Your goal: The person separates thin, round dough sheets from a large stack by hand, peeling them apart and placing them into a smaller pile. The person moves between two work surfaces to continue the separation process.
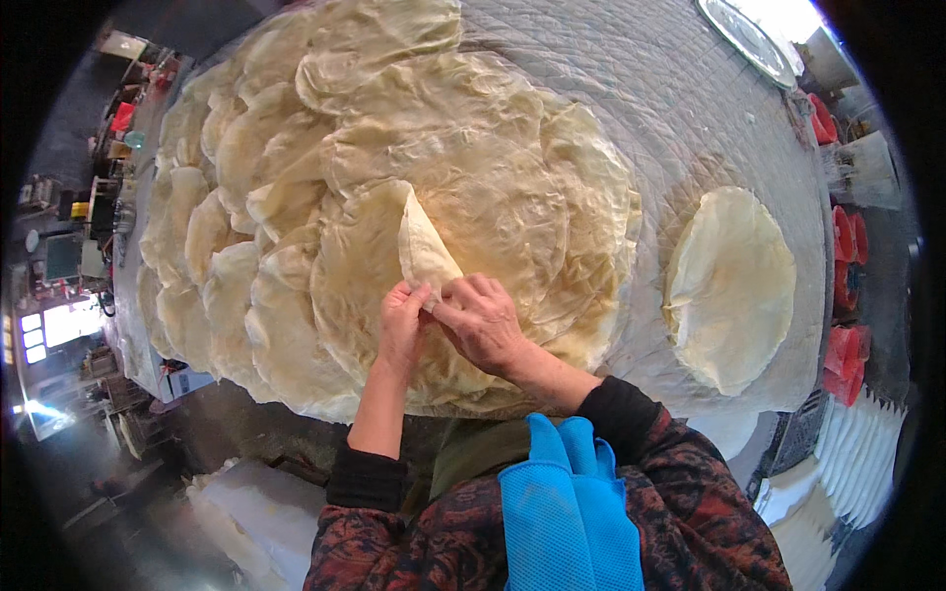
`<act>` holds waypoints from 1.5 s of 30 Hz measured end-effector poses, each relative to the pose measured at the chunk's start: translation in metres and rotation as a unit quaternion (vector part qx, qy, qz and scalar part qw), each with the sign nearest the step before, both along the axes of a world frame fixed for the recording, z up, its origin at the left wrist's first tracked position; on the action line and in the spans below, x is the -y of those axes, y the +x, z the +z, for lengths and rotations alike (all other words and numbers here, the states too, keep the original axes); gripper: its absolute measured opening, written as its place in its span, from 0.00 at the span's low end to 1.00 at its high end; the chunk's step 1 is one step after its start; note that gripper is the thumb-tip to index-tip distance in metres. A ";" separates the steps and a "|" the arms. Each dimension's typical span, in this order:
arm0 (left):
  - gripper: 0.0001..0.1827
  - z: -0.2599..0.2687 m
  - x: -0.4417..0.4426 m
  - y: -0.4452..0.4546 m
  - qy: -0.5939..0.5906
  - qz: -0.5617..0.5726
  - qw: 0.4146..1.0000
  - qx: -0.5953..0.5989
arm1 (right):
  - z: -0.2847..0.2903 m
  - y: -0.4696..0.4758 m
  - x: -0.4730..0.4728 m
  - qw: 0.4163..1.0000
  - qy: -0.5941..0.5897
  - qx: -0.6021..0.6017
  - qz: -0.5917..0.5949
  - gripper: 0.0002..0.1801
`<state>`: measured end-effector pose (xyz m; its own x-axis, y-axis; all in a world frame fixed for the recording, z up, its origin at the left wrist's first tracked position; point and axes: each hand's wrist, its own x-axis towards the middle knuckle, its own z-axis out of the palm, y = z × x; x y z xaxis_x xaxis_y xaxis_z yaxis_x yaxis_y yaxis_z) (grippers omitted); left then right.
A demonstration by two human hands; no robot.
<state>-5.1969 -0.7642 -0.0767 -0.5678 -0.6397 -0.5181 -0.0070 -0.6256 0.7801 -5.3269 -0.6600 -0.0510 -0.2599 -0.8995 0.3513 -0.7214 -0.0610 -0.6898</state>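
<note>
Large thin pale-yellow sheets, perhaps dough or hide, lie in an overlapping pile [473, 162] on a quilted cloth. Both hands meet over the near part of the pile. My left hand [404, 314] pinches the edge of one round sheet [362, 273], thumb against fingers. My right hand [480, 318] has its fingertips on the same edge, close beside the left. A lifted flap of this sheet [425, 244] is folded over and narrows toward my fingers. The fingertips partly hide the pinched edge.
A separate round sheet [732, 292] lies to the right on the quilted cloth [650, 111]. A round tray or lid [750, 41] is at the far right. Red items [846, 362] sit beyond the right edge. Blue gloves [569, 510] hang at my front. A pale surface [259, 510] stands at lower left.
</note>
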 end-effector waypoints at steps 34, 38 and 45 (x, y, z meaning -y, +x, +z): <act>0.20 0.034 -0.078 -0.003 -0.453 -0.213 0.844 0.193 | -0.056 0.018 -0.066 0.915 0.146 0.374 -0.046 0.33; 0.14 0.042 -0.083 -0.006 -0.410 -0.178 0.867 0.221 | -0.017 0.044 -0.074 0.948 0.135 0.288 0.011 0.32; 0.22 0.102 0.051 0.100 -0.182 0.032 0.976 0.116 | -0.036 -0.022 -0.059 0.967 0.044 0.128 -0.214 0.29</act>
